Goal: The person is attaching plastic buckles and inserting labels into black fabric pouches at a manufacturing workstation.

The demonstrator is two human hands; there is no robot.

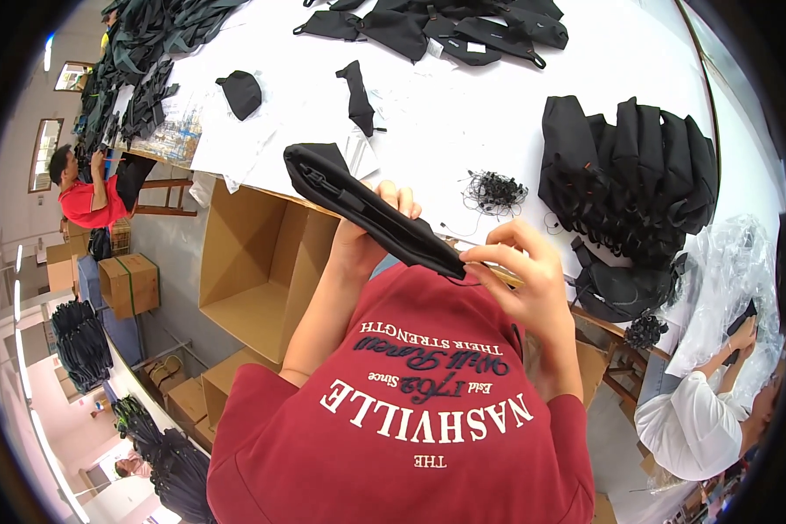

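A black fabric pouch point(367, 206), long and narrow as seen from above, is held up slantwise in front of my chest. My left hand point(367, 234) grips it from behind and below, the fingers partly hidden by the fabric. At its lower right end my right hand point(524, 266) pinches the corner between thumb and fingers. A thin dark strand shows beside those fingertips, too fine to identify. Behind my right hand a tangled heap of thin black cords with small tags point(493, 193) lies on the white table point(445, 113).
A row of black pouches point(629, 166) stands at the right, with more black pouches point(463, 31) at the far edge. Two single pieces point(241, 94) lie left. An open cardboard box point(253, 262) sits below the table edge. Two co-workers, one in red point(92, 196), one in white point(694, 428), flank me.
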